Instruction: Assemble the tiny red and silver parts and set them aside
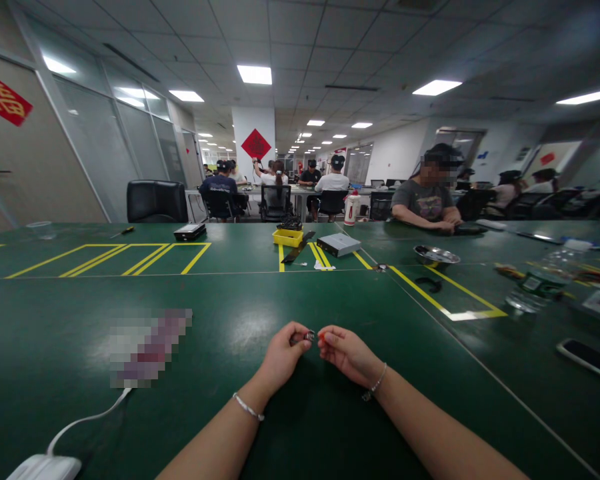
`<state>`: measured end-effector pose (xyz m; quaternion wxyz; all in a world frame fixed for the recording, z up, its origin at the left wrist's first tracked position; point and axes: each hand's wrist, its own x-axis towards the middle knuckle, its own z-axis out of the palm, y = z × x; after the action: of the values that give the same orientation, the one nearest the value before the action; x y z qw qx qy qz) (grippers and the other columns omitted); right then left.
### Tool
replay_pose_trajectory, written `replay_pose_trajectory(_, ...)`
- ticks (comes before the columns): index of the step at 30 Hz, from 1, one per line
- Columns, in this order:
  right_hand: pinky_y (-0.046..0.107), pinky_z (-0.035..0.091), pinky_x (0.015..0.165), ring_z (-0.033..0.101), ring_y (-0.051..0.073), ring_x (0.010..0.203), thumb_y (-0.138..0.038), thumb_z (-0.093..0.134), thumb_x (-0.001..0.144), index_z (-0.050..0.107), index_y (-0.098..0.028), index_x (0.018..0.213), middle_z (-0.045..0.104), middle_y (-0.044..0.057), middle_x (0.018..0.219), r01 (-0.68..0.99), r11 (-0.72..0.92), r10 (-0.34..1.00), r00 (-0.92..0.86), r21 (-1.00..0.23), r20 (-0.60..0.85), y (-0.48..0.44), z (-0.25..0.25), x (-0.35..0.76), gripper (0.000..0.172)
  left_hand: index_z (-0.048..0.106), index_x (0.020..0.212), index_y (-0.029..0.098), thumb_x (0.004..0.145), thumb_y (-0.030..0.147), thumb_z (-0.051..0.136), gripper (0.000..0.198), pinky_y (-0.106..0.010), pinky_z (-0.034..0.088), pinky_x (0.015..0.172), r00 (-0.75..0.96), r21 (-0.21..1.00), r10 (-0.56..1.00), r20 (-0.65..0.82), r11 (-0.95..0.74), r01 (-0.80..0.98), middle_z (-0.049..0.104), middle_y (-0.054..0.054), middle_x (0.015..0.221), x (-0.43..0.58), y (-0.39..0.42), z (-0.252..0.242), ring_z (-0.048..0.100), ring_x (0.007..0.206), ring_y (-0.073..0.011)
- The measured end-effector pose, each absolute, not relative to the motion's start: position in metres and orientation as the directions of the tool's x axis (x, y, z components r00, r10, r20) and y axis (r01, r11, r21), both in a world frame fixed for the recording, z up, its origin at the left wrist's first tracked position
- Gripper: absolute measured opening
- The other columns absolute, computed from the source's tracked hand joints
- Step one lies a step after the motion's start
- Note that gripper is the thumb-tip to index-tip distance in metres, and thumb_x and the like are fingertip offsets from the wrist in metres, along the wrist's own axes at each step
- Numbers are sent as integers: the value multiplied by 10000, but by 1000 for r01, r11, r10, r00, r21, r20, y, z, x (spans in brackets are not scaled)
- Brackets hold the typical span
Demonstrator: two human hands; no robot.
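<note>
Metallic piece (310,336), seemingly round, pinched at fingertips of left hand (283,351), near orange piece (323,337) pinched by right hand (349,355)

There's one camera over there, worn on the person's head at the near side of the green table (220,300), facing forward and slightly down. It looks from close behind and above the left hand (283,355) and right hand (349,353), out to the far white pillar (240,122) and ceiling (293,43).
</note>
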<state>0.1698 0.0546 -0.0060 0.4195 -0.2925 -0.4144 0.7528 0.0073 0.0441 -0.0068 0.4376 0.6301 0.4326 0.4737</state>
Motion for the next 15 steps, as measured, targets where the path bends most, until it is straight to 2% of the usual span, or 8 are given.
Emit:
replay_pose_trajectory(7, 239, 388, 587, 518, 78, 577, -286, 495, 720, 547, -119, 761, 555, 18, 633, -376, -322, 863, -494, -869, -106, 54, -3, 170, 180, 525, 792, 159, 674, 163, 471, 130, -224, 371, 640, 192, 974, 960, 202, -218, 66, 535, 2, 722, 8, 46, -9, 478, 661, -104)
replay_pose_trajectory(12, 247, 392, 624, 525, 78, 606, -211, 568, 661, 542, -129, 766, 569, 17, 684, -367, -319, 860, -499, -874, -105, 54, -4, 170, 135, 518, 802, 161, 706, 197, 437, 131, -231, 379, 636, 179, 972, 961, 211, -226, 67, 526, 2, 717, 8, 45, -6, 479, 642, -105)
replay_pose_trajectory(15, 256, 392, 662, 532, 75, 628, -150, 609, 610, 538, -139, 760, 577, 16, 742, -363, -317, 866, -488, -876, -111, 54, -5, 171, 166, 522, 767, 155, 751, 264, 379, 180, -232, 375, 620, 146, 967, 968, 206, -224, 121, 525, 1, 686, 9, 43, 0, 476, 609, -103)
